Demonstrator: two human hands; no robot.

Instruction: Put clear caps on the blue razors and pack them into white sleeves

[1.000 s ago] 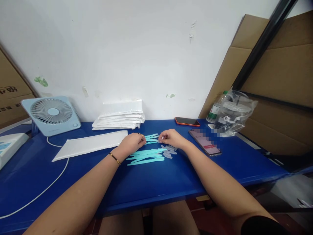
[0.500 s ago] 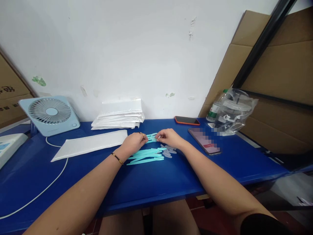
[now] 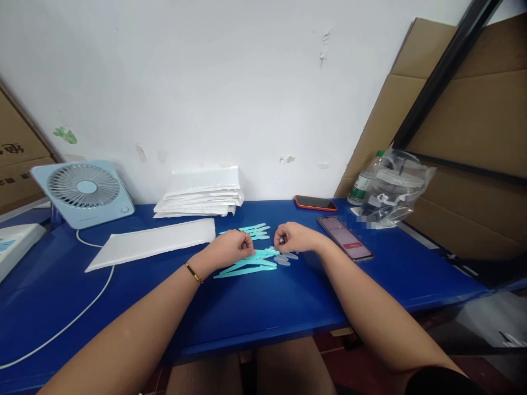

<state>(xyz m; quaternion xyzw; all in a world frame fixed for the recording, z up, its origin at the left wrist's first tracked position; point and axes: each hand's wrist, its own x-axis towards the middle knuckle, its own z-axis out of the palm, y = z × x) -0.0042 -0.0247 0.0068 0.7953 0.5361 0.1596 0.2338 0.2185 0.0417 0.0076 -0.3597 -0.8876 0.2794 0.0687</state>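
My left hand (image 3: pixel 235 246), its fingers pinched together, is over the near pile of slim teal eyebrow razors (image 3: pixel 245 270) and grips one razor (image 3: pixel 260 254) by its handle. Its blade end points right. Behind that hand lies a second group of teal razors (image 3: pixel 260 231), side by side. My right hand (image 3: pixel 297 237) is closed in a pinch just right of the razor tips, around what looks like a small clear cap, mostly hidden by the fingers. Below it, several loose translucent caps (image 3: pixel 282 261) lie on the blue table (image 3: pixel 284 302).
A long white padded envelope (image 3: pixel 152 242) lies to the left, with a stack of them (image 3: pixel 200 192) by the wall. A blue fan (image 3: pixel 86 189) stands far left with its cable. Two phones, one orange-edged (image 3: pixel 315 203) and one lit (image 3: pixel 345 238), and a bagged cup (image 3: pixel 391 192) are right.
My left hand has come from the far razor group down to the near pile and taken hold of a razor. The right hand has shifted right and slightly nearer, away from the far group.
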